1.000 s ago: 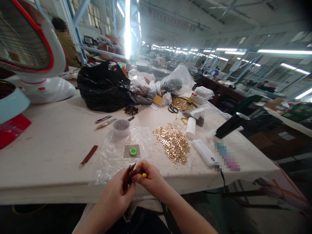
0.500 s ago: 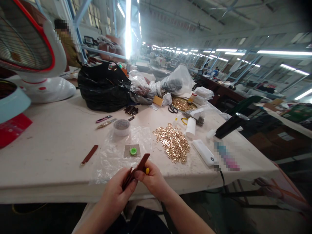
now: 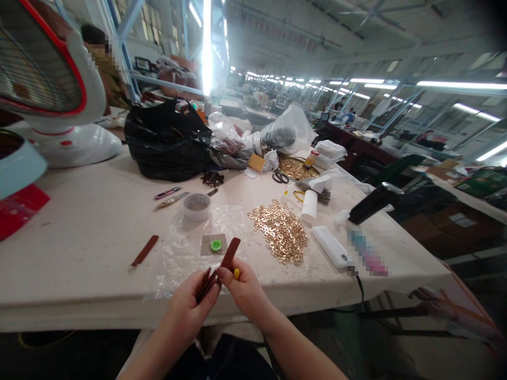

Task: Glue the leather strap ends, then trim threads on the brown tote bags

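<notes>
My left hand [image 3: 190, 303] is closed around several brown leather strips, their ends showing above the fingers. One longer leather strip [image 3: 229, 253] slants up between both hands, and my right hand [image 3: 243, 287] pinches its lower part between thumb and fingers. A small yellow tip [image 3: 236, 273] pokes out of my right hand; the rest of that thing is hidden. Just beyond my hands a green round piece [image 3: 216, 245] rests on a small square card [image 3: 208, 248]. Another brown leather strip [image 3: 146, 250], with a ring at its lower end, lies to the left.
A heap of gold metal rings [image 3: 281, 232] spreads at right of centre. A tape roll [image 3: 197, 207] stands on clear plastic sheet [image 3: 170, 264]. Farther back are scissors [image 3: 280, 177], a black bag [image 3: 166, 142] and a white cylinder [image 3: 309, 206]. A fan [image 3: 79, 142] stands left.
The longer leather strip has risen a little between my hands and stands more upright, showing more of its length. Both hands have shifted slightly left and keep their hold.
</notes>
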Motion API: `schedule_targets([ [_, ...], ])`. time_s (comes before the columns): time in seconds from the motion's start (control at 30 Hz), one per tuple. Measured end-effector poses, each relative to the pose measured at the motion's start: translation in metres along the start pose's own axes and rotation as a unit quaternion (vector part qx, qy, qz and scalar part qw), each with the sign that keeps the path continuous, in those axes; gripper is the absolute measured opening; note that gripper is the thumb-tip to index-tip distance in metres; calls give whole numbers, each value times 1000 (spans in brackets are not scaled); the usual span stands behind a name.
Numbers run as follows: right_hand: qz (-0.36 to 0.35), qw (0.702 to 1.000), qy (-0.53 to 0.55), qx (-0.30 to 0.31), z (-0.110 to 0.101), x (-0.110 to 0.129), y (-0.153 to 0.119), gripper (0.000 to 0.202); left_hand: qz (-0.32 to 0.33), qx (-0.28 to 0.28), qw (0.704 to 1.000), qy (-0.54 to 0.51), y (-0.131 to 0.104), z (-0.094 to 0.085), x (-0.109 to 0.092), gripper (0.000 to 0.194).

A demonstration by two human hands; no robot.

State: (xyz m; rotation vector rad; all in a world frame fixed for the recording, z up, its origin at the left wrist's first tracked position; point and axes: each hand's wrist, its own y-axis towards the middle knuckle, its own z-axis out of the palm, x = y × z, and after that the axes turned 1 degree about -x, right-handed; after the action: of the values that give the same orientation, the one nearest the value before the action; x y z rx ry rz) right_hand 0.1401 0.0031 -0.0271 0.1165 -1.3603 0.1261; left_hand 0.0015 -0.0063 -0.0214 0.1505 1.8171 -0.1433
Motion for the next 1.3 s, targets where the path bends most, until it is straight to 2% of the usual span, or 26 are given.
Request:
schedule_targets([
  [0.07,-31,999,-7,-28,2,-3,-1,28,-18,6,999,-41,2,0,2,23],
  [0.17,-40,998,9,-49,7,-6,-1,25,-63,-7,994,-94,4,2,3,38],
  [0.3,-35,996,31,-79,13,-8,0,23,-123,-47,988,-86,3,5,2,44],
  [0.57,-79,992,-17,-99,14,-13,0,20,-86,-65,981,-158,5,9,5,35],
  [0.67,-77,991,-31,-107,14,-13,-2,22,-84,-60,983,-149,5,10,7,34],
  [0.83,-71,991,-11,-114,19,-16,-5,23,-123,-64,982,-125,3,11,9,46],
  [0.93,-61,993,1,-103,20,-20,-6,24,-115,-69,985,-106,2,9,8,45],
  [1.03,-33,994,-5,-104,11,-18,-4,31,-112,-77,985,-103,2,6,5,40],
  [1.1,-35,990,-17,-136,0,-13,0,36,-133,-90,978,-134,3,4,3,38],
  [1.2,-91,974,-52,-201,-19,-1,13,42,-173,-116,957,-204,7,1,1,36],
  [1.3,-133,964,-77,-217,-31,4,32,43,-187,-150,937,-255,14,-6,0,37],
])
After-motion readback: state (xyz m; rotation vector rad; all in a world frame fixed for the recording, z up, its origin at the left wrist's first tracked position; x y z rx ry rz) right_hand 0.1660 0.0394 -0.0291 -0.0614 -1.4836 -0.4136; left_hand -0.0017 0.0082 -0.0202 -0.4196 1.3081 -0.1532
